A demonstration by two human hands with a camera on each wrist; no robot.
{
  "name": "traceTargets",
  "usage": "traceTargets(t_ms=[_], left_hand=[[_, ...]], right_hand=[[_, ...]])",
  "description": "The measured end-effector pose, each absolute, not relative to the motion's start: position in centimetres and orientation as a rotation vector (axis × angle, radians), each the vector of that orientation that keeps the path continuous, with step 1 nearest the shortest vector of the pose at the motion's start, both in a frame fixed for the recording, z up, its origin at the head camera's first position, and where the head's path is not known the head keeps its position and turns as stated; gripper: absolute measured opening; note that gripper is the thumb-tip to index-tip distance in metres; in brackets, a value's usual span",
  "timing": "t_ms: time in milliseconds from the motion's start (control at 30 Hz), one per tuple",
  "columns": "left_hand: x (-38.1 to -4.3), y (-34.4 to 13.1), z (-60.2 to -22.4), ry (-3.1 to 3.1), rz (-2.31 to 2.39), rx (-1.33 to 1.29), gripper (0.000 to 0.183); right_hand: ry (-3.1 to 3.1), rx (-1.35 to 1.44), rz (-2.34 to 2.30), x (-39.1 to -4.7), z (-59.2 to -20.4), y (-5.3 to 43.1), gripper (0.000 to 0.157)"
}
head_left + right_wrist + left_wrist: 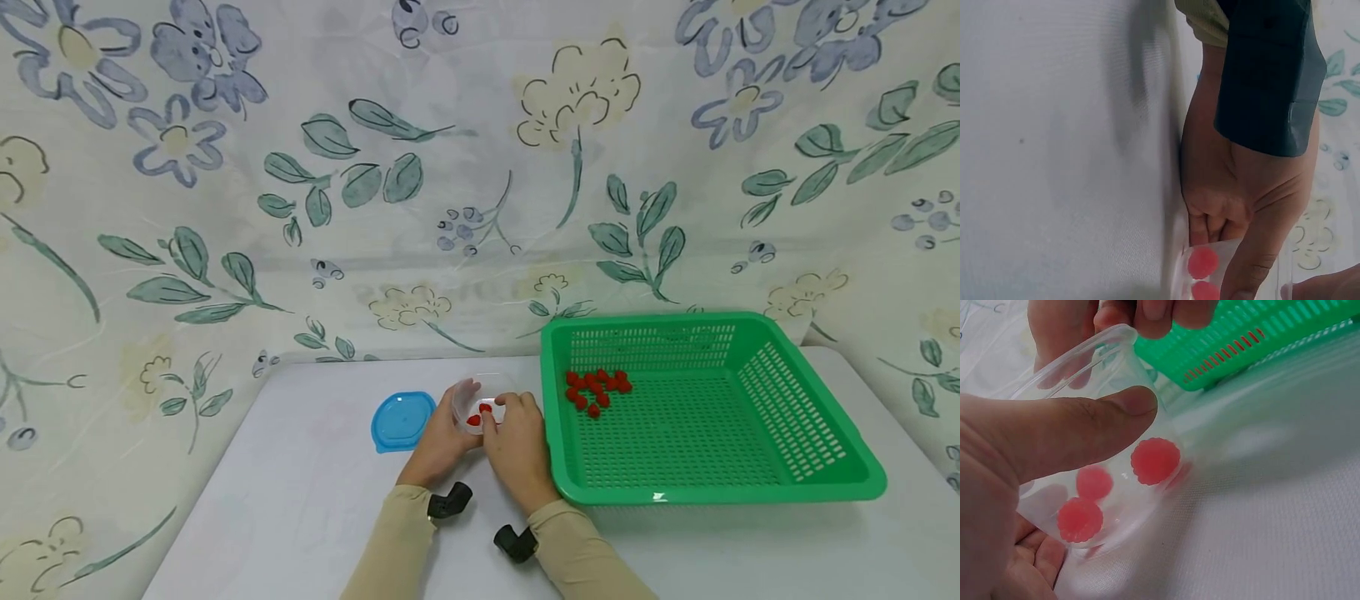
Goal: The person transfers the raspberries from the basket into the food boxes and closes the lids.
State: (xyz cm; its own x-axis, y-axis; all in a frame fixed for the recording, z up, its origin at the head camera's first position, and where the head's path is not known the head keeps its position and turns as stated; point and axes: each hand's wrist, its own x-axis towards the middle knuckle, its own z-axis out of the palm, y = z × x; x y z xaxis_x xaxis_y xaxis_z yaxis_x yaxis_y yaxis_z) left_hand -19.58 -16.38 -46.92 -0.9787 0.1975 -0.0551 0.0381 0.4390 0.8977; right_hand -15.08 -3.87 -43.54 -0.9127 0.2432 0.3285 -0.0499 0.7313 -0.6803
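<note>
My left hand (441, 433) grips a clear plastic cup (1119, 506) from the left, its thumb (1104, 428) along the outer wall. Small red bumpy balls like raspberries, one of them the near red ball (1080, 520), lie in the bottom of the cup. From the other side my right hand (519, 446) holds the cup with fingers curled at the rim. Its thumb (1257, 259) lies across the cup wall in the right wrist view, two red balls (1202, 261) showing beside it. The cup looks tilted in the left wrist view.
A green slotted basket (720, 493) stands right beside my right hand. Several more red balls (596, 385) lie in its left part. Left of the cup, a blue lid (402, 422) rests on the white table (315, 500). Floral cloth (480, 167) hangs behind.
</note>
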Motion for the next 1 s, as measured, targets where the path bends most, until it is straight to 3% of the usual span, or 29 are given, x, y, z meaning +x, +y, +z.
traceTargets(t_ms=[433,767,1000], left_hand=[[-19.5,-16.7,-46.9,2.483,1.634,0.263,0.078],[-19.7,-17.0,-46.9,2.558,1.567,0.366,0.083],[-19.8,-16.8,-46.8,2.572,1.525,0.264,0.084]], right_hand=[[-2.599,0.017,0.988,-13.1,-42.0,-4.8,0.021],[-2.511,0.160,1.042,-12.5,-39.3,-4.6,0.020],[-2.466,0.196,1.006,-12.5,-37.2,-3.2,0.018]])
